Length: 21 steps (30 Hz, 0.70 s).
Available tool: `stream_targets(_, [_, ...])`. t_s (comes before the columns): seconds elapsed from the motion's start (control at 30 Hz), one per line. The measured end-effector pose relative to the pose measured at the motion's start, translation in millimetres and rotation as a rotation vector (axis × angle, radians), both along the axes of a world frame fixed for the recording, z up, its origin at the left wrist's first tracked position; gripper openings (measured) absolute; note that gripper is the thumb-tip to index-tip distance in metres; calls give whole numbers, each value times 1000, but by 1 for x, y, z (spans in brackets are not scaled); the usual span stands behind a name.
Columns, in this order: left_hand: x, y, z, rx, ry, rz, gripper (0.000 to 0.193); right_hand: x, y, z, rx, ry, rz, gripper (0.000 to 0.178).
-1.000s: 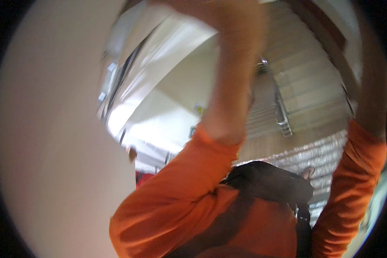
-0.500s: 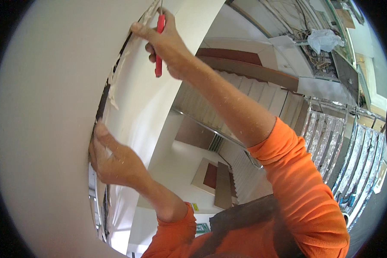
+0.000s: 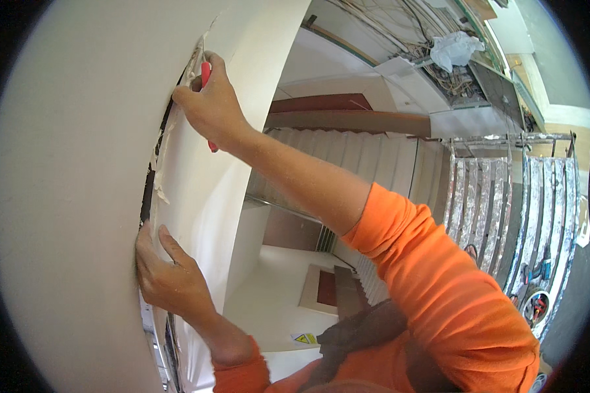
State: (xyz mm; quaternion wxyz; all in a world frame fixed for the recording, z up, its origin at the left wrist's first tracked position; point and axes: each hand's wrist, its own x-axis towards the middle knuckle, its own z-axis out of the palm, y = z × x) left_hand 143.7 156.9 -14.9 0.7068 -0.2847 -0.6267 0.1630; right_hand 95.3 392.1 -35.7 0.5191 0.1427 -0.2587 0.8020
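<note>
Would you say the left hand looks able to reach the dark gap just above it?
Probably yes: the left hand is near the lower end of the dark gap, nothing visible lies between them, and the right hand, holding the red tool, is farther up.

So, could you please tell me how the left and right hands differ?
The right hand grips a red tool; the left hand shows none. The right hand is higher along the dark gap, the left hand lower. Both arms wear orange sleeves.
</note>
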Motion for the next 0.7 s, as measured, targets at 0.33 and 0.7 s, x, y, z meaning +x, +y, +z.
stream_targets(0.33, [-10,-11,34,-315,-11,99,26,-11,1,2,-6,-8,-53,94])
stream_targets(0.7, [5,-3,16,-100,-138,110,24,-1,1,8,10,-218,-138,97])
